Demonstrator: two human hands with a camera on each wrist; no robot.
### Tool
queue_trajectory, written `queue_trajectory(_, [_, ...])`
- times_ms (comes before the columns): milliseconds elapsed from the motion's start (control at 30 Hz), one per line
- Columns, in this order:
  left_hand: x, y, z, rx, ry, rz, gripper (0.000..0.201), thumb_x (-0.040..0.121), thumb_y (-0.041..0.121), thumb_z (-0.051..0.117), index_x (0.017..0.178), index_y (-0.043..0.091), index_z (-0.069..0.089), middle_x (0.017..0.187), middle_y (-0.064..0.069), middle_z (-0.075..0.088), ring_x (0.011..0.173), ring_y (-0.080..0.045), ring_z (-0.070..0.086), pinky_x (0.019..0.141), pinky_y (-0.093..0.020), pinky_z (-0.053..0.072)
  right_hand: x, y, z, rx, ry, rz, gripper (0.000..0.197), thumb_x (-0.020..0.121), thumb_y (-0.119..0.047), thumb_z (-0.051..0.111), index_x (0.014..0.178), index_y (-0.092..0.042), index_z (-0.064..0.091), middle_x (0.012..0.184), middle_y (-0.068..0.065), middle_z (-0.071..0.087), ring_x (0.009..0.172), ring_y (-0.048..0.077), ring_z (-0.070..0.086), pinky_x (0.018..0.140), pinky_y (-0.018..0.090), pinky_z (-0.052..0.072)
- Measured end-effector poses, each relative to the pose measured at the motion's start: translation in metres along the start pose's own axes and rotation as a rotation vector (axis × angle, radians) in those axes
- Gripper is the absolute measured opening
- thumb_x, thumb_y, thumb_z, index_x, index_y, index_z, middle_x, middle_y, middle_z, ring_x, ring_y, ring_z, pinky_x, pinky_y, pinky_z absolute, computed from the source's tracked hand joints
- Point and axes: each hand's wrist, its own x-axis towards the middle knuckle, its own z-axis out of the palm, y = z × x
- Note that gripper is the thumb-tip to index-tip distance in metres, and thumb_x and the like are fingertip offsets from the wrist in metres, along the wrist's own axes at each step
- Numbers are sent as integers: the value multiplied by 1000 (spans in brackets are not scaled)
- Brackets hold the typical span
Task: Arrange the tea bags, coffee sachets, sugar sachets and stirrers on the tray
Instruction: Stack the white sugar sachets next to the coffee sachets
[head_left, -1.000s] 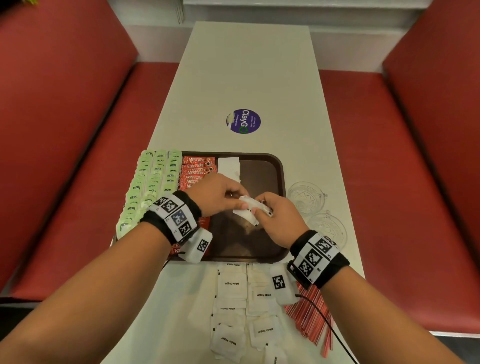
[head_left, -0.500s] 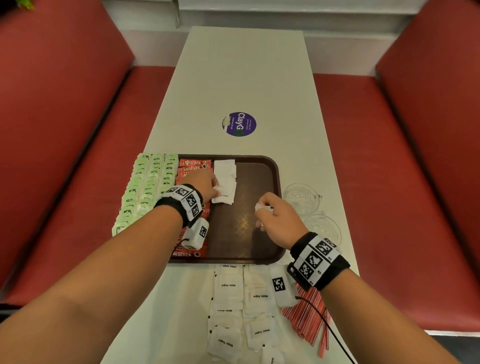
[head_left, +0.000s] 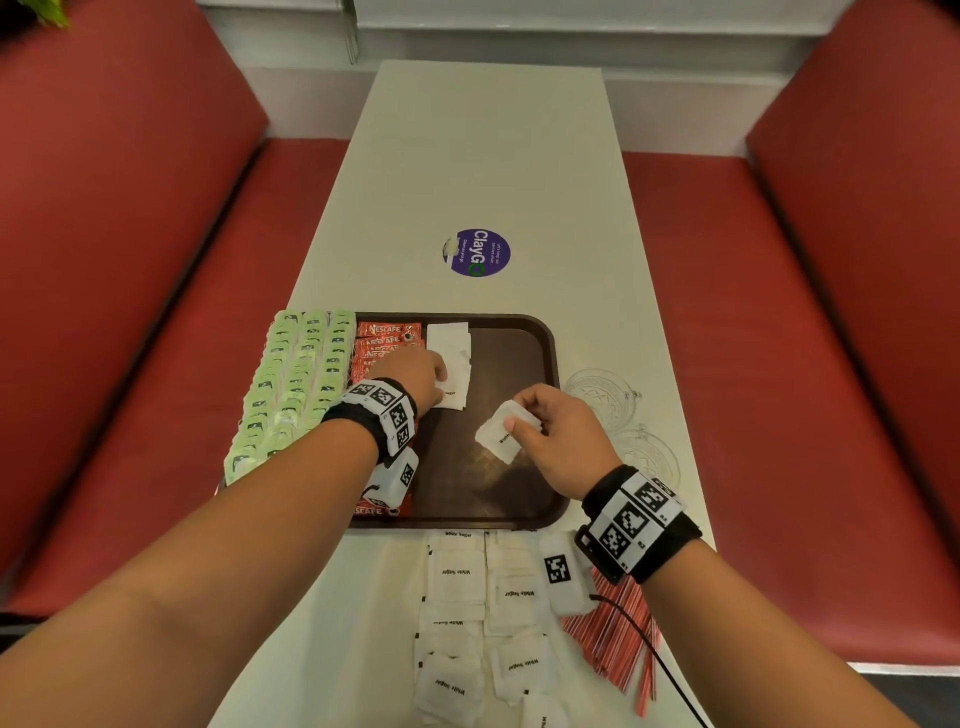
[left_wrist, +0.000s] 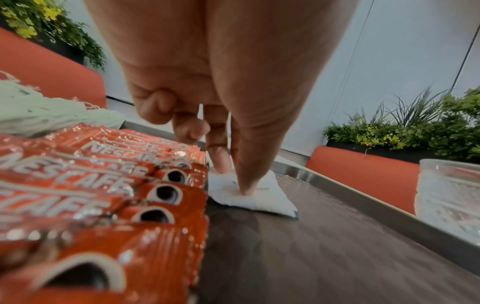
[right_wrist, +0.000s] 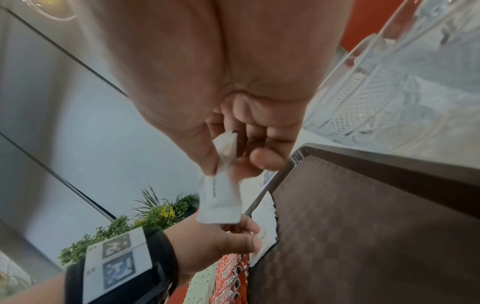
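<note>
A brown tray (head_left: 540, 338) holds rows of green tea bags (head_left: 291, 379), red coffee sachets (head_left: 387, 332) and a short column of white sugar sachets (head_left: 449, 343). My left hand (head_left: 439, 382) is at the near end of that column. Its thumb and index finger (left_wrist: 221, 164) pinch the nearest sugar sachet (left_wrist: 262, 197) down against the tray floor. My right hand (head_left: 519, 421) hovers over the tray's middle and pinches another sugar sachet (head_left: 501, 436), which hangs from its fingertips (right_wrist: 219, 203). Loose sugar sachets (head_left: 457, 577) and red stirrers (head_left: 613, 644) lie on the table in front of the tray.
Two clear glass cups (head_left: 602, 400) (head_left: 649, 457) stand just right of the tray. A purple round sticker (head_left: 477, 253) lies on the white table beyond it. Red bench seats (head_left: 727, 312) flank the table on both sides.
My hands have parted: the left one carried a sugar sachet left and away to the sugar column, and the right one stayed over the tray's middle with its own sachet.
</note>
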Motion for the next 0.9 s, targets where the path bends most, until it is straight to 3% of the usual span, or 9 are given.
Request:
queue_trajectory(133, [-8, 3, -10, -63, 39, 63, 29, 93, 36, 63, 119, 23, 66, 117, 0, 66, 106, -19, 61, 93, -36, 51, -1, -7, 0, 106, -27, 65, 8, 100, -18, 58, 106, -21, 54, 93, 2, 74, 65, 17, 72, 65, 33, 61])
queue_trajectory(233, [-28, 12, -25, -331, 126, 195, 29, 96, 48, 56, 107, 26, 71, 107, 10, 70, 95, -9, 62, 85, -31, 50, -3, -10, 0, 105, -37, 66, 7, 102, -19, 54, 106, -22, 49, 83, 4, 74, 62, 21, 71, 66, 39, 61])
queue_trajectory(333, [-54, 22, -40, -543, 30, 344, 22, 89, 51, 65, 96, 32, 74, 92, 16, 72, 81, -3, 62, 75, -26, 50, -3, -8, 0, 123, -53, 63, 8, 103, -20, 52, 102, -24, 45, 75, 9, 73, 61, 25, 70, 67, 45, 59])
queue_trajectory(433, [-65, 27, -40, -489, -44, 434, 11, 86, 39, 74, 94, 32, 75, 86, 15, 71, 73, -4, 59, 70, -26, 48, -3, -7, 3, 107, -68, 55, 11, 103, -21, 53, 102, -27, 43, 75, 11, 73, 62, 25, 71, 70, 47, 59])
queue_trajectory(533, [-56, 19, -39, -446, 84, 360, 3, 89, 28, 72, 92, 29, 73, 86, 14, 69, 80, -11, 62, 74, -27, 49, -6, -5, 3, 99, -71, 51, 24, 100, -22, 57, 117, -25, 40, 86, 3, 74, 66, 17, 69, 71, 38, 59])
queue_trajectory(633, [-40, -1, -40, -351, 213, 206, 3, 89, 24, 70, 92, 24, 72, 85, 10, 66, 82, -13, 61, 81, -30, 49, -12, -1, 0, 17, -97, 19, 35, 96, -24, 63, 124, -26, 42, 97, -7, 70, 73, 2, 62, 68, 14, 49])
queue_trajectory(767, [-23, -11, -30, -119, 26, 147, 10, 91, 26, 69, 99, 22, 72, 92, 7, 66, 90, -14, 62, 81, -30, 49, -24, 2, -5, -246, -215, -27, 21, 91, -30, 71, 108, -24, 60, 91, -15, 62, 72, 0, 56, 68, 13, 43])
queue_trajectory(900, [-11, -7, -19, -2, -38, 132, 13, 93, 27, 67, 103, 21, 72, 97, 5, 65, 93, -16, 61, 79, -27, 46, -35, 7, -6, -427, -377, -43, 28, 85, -35, 77, 109, -25, 65, 98, -14, 64, 73, -5, 53, 65, 10, 38])
